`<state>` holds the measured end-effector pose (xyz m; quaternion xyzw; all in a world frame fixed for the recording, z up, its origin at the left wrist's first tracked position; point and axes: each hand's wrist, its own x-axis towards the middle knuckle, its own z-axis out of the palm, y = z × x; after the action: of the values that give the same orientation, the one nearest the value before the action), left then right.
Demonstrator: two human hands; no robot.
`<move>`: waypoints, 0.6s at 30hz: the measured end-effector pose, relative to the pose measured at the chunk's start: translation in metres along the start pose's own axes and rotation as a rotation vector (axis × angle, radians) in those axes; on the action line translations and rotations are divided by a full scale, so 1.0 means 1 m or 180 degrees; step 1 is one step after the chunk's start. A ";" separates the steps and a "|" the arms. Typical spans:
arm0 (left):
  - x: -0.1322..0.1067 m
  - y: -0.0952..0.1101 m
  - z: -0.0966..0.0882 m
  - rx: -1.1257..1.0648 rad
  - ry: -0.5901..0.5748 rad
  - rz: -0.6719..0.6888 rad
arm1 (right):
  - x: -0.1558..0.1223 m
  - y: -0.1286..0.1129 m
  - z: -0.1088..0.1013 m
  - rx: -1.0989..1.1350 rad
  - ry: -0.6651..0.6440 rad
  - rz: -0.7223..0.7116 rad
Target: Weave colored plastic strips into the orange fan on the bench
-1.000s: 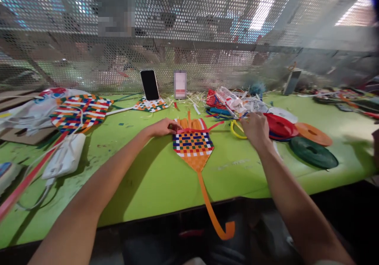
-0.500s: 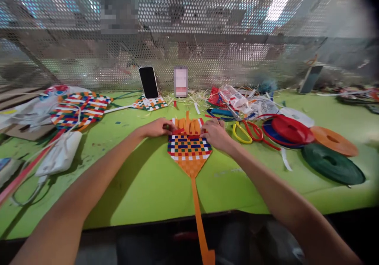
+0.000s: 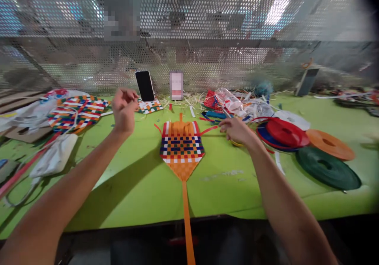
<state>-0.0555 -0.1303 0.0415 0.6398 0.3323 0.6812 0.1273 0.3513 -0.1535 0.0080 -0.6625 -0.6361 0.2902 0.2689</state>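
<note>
A woven piece of flat orange, white, blue, green and red strips (image 3: 182, 148) lies on the green table, its pointed orange end towards me. A long orange strip (image 3: 186, 213) runs from that point over the table edge. Short red strip ends stick out at its upper left and right. My left hand (image 3: 123, 109) is raised to the left of the weave, fingers loosely curled and apart, with nothing visible in them. My right hand (image 3: 237, 131) is over the scissors, whose yellow handle (image 3: 236, 143) is partly covered. Its fingertips are beside the tip of the right red strip (image 3: 209, 130), fingers apart.
Rolls of red (image 3: 287, 132), orange (image 3: 330, 144) and green strip (image 3: 328, 168) lie at the right. Two phones, one black (image 3: 145, 85), stand at the back near a plastic bottle (image 3: 227, 100). Left are a colourful woven piece (image 3: 78, 113) and a white power strip (image 3: 55, 154).
Both hands have left the weave. My left hand has risen to the left; my right hand has moved right, over the scissors. The red strip ends now show on both sides.
</note>
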 end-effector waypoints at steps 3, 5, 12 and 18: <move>-0.032 0.069 0.019 0.0308 -0.0704 0.1412 | -0.012 -0.008 0.005 -0.0125 -0.1145 0.0079; -0.061 0.100 0.039 0.0570 -0.1938 0.1112 | -0.021 -0.020 0.010 -0.0170 -0.1785 -0.0146; -0.076 0.044 0.067 0.2173 -0.3008 -0.1319 | -0.030 -0.043 0.057 0.0312 -0.1094 -0.0562; -0.077 0.012 0.056 0.2473 -0.3277 -0.1542 | -0.012 -0.029 0.077 -0.0035 -0.0972 -0.0488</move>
<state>0.0122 -0.1692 -0.0146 0.7888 0.5833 0.0743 0.1791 0.2752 -0.1654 -0.0230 -0.5617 -0.7199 0.3626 0.1868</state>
